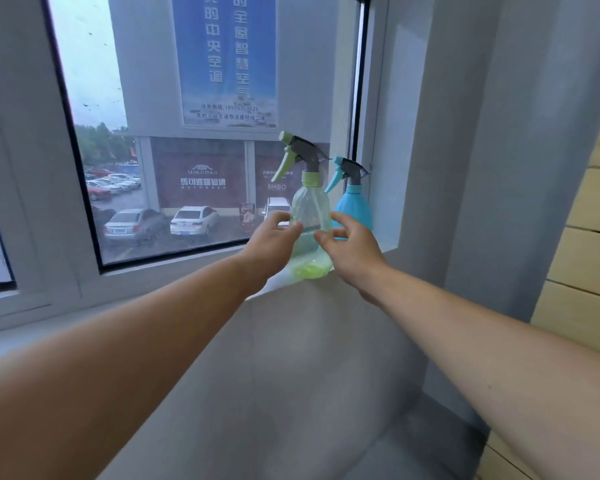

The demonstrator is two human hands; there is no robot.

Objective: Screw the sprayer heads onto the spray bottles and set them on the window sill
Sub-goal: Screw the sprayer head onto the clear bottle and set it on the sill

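Both forearms reach out from the bottom corners toward the window. The left hand [274, 237] sits on the left side of the clear green spray bottle [309, 216], fingers loosely spread and curled, with the tips right at the bottle's side. Honestly can't tell if they're touching the plastic or just off it. The right hand [350, 244] mirrors it on the other side, fingers also apart and bent, thumb tip close to the lower body of the bottle. Neither hand is wrapped around it.

Between the two hands the green bottle stands upright on the window sill [277, 284], near its front edge, casting a greenish glow at its base. Its sprayer head [300, 154] is on, lime green collar and trigger, grey top, nozzle pointing left.

Just past the right hand, a bit further back toward the corner of the window recess, stands the blue spray bottle [354, 206], also upright with its sprayer on, close beside the green one.

Beyond the hands, through the window glass [125, 188], there's a car park with parked cars, shop fronts and a big blue banner.
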